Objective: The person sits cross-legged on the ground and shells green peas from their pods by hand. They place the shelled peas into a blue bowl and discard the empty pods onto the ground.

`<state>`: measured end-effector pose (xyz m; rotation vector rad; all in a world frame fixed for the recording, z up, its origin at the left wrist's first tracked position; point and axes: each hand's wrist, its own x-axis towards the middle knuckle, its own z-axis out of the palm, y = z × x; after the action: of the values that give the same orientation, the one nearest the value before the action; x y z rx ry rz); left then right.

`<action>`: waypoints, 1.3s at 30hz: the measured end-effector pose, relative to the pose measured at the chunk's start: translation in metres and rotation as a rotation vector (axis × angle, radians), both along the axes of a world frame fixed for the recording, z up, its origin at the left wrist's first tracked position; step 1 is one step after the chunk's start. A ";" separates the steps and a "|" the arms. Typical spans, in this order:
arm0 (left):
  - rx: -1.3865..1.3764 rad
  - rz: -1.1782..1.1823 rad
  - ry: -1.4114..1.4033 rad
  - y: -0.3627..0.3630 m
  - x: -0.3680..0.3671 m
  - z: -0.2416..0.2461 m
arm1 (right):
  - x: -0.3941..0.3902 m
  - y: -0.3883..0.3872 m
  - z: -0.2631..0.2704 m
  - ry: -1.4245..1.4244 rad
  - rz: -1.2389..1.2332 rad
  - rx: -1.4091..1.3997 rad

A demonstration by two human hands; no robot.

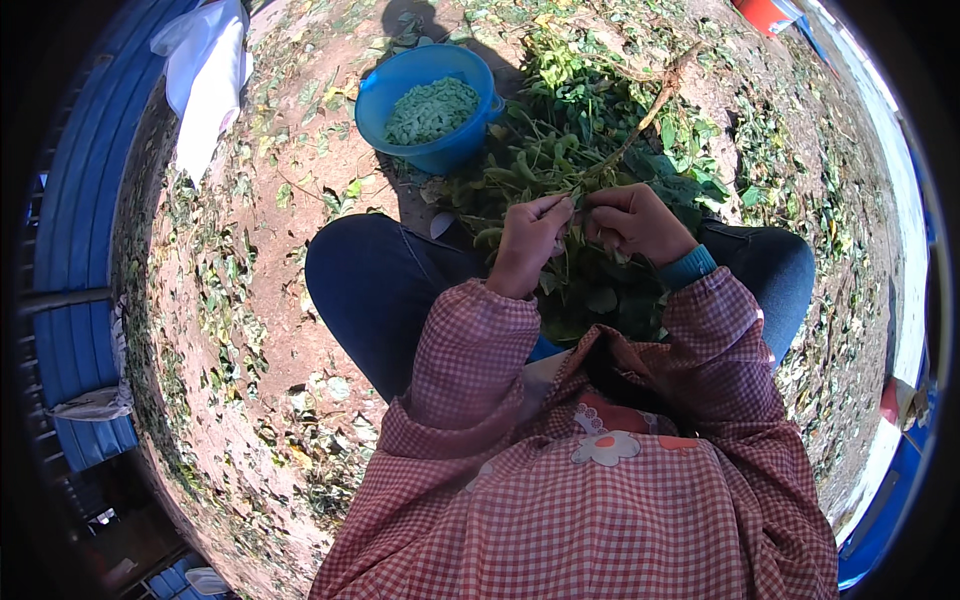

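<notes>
My left hand (529,238) and my right hand (639,222) meet above a leafy bean plant between my knees. The fingertips of both pinch what looks like a green pod (576,193), mostly hidden by the fingers. From beside the hands, the plant's bare stem (646,118) slants away to its pale root end (681,69). Several plump green pods (517,169) hang among the leaves left of that stem. Beyond my left hand stands a blue plastic bucket (450,154), partly filled with shelled pale green beans (431,112).
More leafy plants (574,82) are heaped right of the bucket. Dry leaves litter the bare ground (300,180). A white plastic bag (206,90) lies at upper left, near blue corrugated sheeting (82,187). A red bucket (769,16) stands at far upper right.
</notes>
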<state>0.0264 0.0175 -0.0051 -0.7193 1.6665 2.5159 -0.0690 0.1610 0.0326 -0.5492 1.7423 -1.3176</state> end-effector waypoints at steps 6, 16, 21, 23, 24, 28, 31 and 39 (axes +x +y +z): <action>0.323 0.078 0.126 0.000 -0.004 -0.001 | -0.004 0.005 -0.003 -0.411 -0.205 -0.208; 0.054 -0.042 0.029 0.008 -0.002 -0.001 | -0.010 -0.003 -0.019 -0.114 -0.341 0.084; 0.281 -0.029 -0.032 0.006 -0.003 -0.004 | -0.012 0.000 -0.023 -0.219 -0.315 0.015; 0.427 0.009 -0.078 0.005 -0.003 -0.005 | -0.011 -0.001 -0.028 -0.255 -0.344 -0.013; 0.442 -0.001 -0.073 0.004 -0.003 -0.005 | -0.010 -0.001 -0.031 -0.273 -0.359 -0.028; 0.434 -0.036 -0.067 0.003 -0.003 -0.005 | -0.010 -0.001 -0.037 -0.330 -0.354 0.003; 0.457 -0.013 -0.072 0.002 -0.003 -0.004 | -0.009 -0.002 -0.037 -0.358 -0.349 0.008; 0.209 -0.073 -0.163 -0.003 -0.010 -0.008 | 0.003 -0.013 -0.031 -0.354 -0.344 -0.089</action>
<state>0.0169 0.0147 -0.0131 -0.8021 1.3306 2.4574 -0.0656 0.1485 0.0017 -0.0521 1.5287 -1.6251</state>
